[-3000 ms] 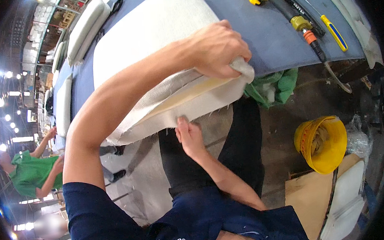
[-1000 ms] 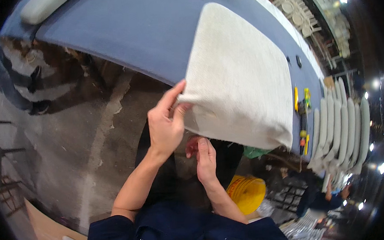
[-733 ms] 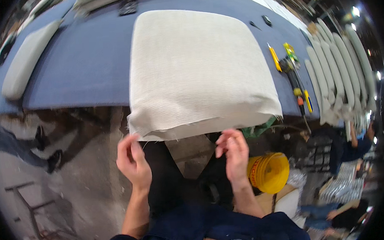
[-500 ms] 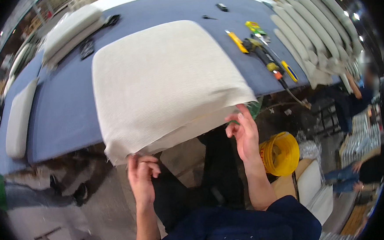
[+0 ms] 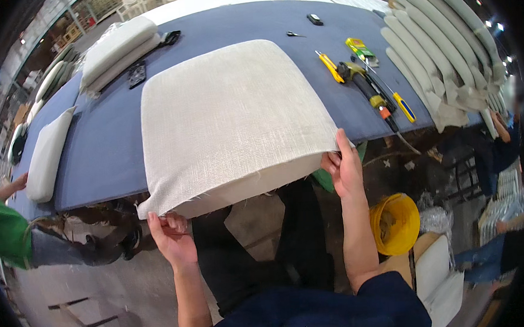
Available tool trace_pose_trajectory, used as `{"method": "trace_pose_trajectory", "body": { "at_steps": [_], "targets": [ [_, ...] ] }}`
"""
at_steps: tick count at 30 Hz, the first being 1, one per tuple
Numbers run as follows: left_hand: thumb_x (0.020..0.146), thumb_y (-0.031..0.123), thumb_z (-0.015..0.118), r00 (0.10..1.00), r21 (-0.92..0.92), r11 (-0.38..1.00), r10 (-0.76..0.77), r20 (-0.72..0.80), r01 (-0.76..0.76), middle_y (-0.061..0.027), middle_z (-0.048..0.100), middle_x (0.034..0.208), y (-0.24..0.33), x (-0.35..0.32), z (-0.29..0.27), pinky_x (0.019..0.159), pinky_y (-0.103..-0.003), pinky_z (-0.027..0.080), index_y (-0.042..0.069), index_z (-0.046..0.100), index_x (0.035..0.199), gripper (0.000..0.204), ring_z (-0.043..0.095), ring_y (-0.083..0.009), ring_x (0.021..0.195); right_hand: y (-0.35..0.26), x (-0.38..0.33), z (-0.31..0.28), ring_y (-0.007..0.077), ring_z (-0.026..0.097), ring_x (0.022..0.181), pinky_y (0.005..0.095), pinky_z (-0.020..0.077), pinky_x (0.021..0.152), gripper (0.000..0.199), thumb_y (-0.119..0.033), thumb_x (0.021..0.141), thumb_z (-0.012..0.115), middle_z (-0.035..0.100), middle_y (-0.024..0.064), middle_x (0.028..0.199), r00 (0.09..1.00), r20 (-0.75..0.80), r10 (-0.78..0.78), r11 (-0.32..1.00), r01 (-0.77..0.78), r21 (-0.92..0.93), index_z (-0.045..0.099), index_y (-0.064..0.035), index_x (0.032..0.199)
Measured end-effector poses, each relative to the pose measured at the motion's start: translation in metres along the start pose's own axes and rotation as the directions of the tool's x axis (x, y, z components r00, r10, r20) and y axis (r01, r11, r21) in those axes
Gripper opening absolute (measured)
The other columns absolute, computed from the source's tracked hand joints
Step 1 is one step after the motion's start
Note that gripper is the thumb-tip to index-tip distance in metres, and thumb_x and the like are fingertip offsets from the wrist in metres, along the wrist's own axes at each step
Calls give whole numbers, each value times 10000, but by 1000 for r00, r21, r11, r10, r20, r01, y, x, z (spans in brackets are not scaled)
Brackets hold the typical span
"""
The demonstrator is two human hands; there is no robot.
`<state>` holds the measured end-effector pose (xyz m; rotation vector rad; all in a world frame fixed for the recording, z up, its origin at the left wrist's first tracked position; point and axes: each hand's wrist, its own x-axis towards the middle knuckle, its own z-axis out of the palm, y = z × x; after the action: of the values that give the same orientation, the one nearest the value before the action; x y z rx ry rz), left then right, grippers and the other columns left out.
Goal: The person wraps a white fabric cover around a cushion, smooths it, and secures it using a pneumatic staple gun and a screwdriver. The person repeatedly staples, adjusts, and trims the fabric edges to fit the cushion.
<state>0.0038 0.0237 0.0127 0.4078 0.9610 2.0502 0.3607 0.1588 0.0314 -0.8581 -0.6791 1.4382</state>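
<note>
A light grey fabric-covered seat cushion (image 5: pixel 228 105) lies on the blue-topped table (image 5: pixel 105 155), its near side jutting past the table's front edge. Frayed cover fabric hangs along that near side, with a paler strip under it. My left hand (image 5: pixel 173 238) pinches the fabric at the near left corner, thumb on top. At the near right corner my right hand (image 5: pixel 345 170) grips the cover the same way, thumb up and fingers curled beneath. What lies under the cushion is hidden.
Right of the cushion lie a yellow utility knife (image 5: pixel 330 67), a power tool with a cord (image 5: pixel 368 91) and a yellow-handled screwdriver (image 5: pixel 404 107). Stacked cushions (image 5: pixel 441 44) stand far right. A yellow bucket (image 5: pixel 396 224) is below. At left, a green-sleeved person (image 5: pixel 5 224) reaches toward a narrow cushion (image 5: pixel 50 155).
Both my hands have closed on the cover's near corners, and the fabric is pulled tauter. My left hand shifted left. The green-sleeved person has come further into view, with a hand at the narrow cushion.
</note>
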Motion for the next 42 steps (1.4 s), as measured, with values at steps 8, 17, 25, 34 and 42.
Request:
{"method": "trace_pose_trajectory", "body": {
  "at_steps": [8,17,25,34,42],
  "targets": [
    [1063,478,584,956,86,954,-291,32,287,36,454,650,6,1,19,503,-274,319,160,543,830,397,434,-104,560,-3,-8,-6,65,353,534,257,301,492,371,-393,1077,611,398,-55,636,1000,-26,-9,995,6,-96,580,-104,846],
    [1096,452,557,987,615,785,-28,157,-76,54,449,663,19,12,-23,526,-261,318,116,557,826,431,393,-52,574,-6,-6,-36,97,423,532,277,362,516,425,-421,1076,602,445,-25,640,999,20,-25,958,30,-285,554,-101,800],
    [1076,418,613,977,615,787,-89,193,-50,47,477,669,35,15,-16,542,-260,354,81,593,874,394,428,-60,587,39,-27,5,302,777,853,318,590,633,417,-468,1088,522,739,200,1146,909,391,145,979,-75,-188,582,-65,1173],
    [1083,335,604,976,669,742,-113,187,-42,23,533,640,46,14,-25,523,-271,397,29,674,870,380,492,-80,564,103,-51,139,142,634,503,250,416,446,557,-555,1013,652,614,37,594,980,126,156,986,-147,-76,625,-76,731],
    [998,193,605,845,759,428,19,534,-490,-29,611,676,102,50,-9,578,-277,415,8,602,691,358,548,-90,630,121,-55,114,97,438,383,269,318,378,643,-530,1080,537,477,5,470,987,134,88,982,-63,-178,546,-88,613]
  ]
}}
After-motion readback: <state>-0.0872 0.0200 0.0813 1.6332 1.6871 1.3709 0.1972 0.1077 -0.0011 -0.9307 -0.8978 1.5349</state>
